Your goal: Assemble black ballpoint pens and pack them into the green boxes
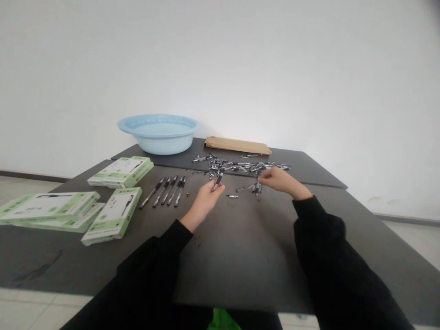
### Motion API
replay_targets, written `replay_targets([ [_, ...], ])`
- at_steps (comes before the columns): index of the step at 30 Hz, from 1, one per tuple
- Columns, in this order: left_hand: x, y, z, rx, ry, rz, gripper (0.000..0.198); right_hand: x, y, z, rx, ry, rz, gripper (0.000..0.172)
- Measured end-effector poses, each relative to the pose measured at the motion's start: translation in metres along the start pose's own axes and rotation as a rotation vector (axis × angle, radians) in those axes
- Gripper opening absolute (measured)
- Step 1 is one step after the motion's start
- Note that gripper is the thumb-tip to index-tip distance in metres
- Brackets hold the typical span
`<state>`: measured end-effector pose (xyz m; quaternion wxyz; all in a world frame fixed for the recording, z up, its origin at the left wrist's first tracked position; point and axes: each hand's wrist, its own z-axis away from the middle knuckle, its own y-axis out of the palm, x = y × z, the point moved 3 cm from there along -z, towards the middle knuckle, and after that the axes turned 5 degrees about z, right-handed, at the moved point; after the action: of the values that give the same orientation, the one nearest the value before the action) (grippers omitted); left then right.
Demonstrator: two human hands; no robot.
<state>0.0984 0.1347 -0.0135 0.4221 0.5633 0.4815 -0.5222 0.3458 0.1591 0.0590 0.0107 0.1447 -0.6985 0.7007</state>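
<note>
- Set a clock on the left hand (207,192), with twelve toward the white wall (254,68). The person's left grip is closed around a short pen piece (218,181), whose dark end sticks up past the thumb and fingers.
- The right hand (280,180) reaches in from just short of three o'clock. Its fingertips draw together over a small cluster of pen parts (256,189); I cannot tell whether this grip grasps one of them.
- At three, between the two hands, a loose pen part (232,196) lies flat on the dark counter (247,256).
- At one o'clock, beyond both hands, spreads a jumbled heap of pen parts (237,167), dark and clear pieces lying across one another.
- Past that heap, also toward one, a flat brown package (237,145) lies near the wall.
- At nine, five pens (170,190) lie side by side in a row, all slanting the same way, apart from one another.
- Farther out, green-and-white boxes lie flat: a single box (115,213) between eight and nine, an overlapping pile of boxes (51,206) at nine and a stack of boxes (121,172) at ten.
- At eleven, a wide light-blue basin (165,143) stands upright on the counter's far section.
- Black sleeves (319,238) cover both forearms to the wrists.
</note>
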Motion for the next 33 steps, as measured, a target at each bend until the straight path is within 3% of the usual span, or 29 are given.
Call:
replay_targets([
  [3, -0.002, 0.007, 0.007, 0.084, -0.122, 0.179, 0.032, 0.012, -0.002, 0.034, 0.054, -0.280, -0.183, 0.027],
  [7, -0.003, 0.014, 0.013, 0.176, -0.173, 0.310, 0.038, 0.022, 0.013, 0.052, -0.022, -0.395, -0.204, 0.022],
  [13, 0.000, 0.012, 0.011, 0.198, -0.160, 0.269, 0.037, 0.022, 0.030, 0.054, -0.082, -0.323, -0.095, 0.019],
  [19, -0.003, 0.012, 0.013, 0.190, -0.179, 0.234, 0.024, 0.017, 0.025, 0.057, -0.209, -0.185, 0.016, 0.015],
  [23, -0.005, 0.010, 0.012, 0.172, -0.200, 0.260, 0.026, 0.019, 0.024, 0.060, -0.177, -0.230, 0.027, 0.016],
  [28, 0.000, 0.015, 0.011, 0.188, -0.169, 0.131, 0.033, 0.027, 0.034, 0.060, -0.154, -0.293, 0.050, 0.018],
  [30, 0.003, 0.014, 0.009, 0.145, -0.134, 0.093, 0.033, 0.027, 0.034, 0.060, -0.236, -0.272, 0.059, 0.017],
  [32, 0.004, 0.009, 0.006, 0.055, -0.107, 0.114, 0.033, 0.022, 0.027, 0.060, -0.426, -0.191, 0.044, 0.016],
  [33, 0.005, 0.006, 0.005, 0.008, -0.098, 0.149, 0.033, 0.017, 0.023, 0.060, -0.535, -0.131, 0.013, 0.026],
])
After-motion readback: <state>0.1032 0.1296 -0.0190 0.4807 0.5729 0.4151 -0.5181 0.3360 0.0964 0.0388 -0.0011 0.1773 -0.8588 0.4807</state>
